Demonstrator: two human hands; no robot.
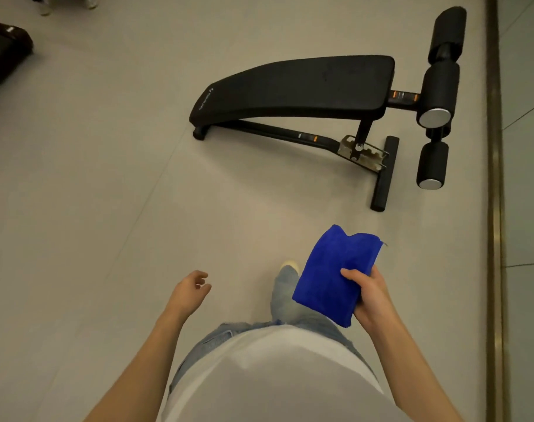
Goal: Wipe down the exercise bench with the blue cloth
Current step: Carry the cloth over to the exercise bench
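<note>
A black exercise bench (293, 86) with a curved padded top stands on the floor ahead and to the right, its foam leg rollers (439, 89) at the right end. My right hand (369, 296) holds a folded blue cloth (332, 272) at waist height, well short of the bench and apart from it. Empty, my left hand (189, 290) hangs at the lower middle with its fingers loosely curled and apart.
Pale tiled floor (107, 178) lies between me and the bench. A brass-coloured strip (494, 208) runs along the right, with a glossy panel beyond it. Another dark piece of equipment (4, 50) sits at the far left. My jeans and one shoe (288, 264) show below.
</note>
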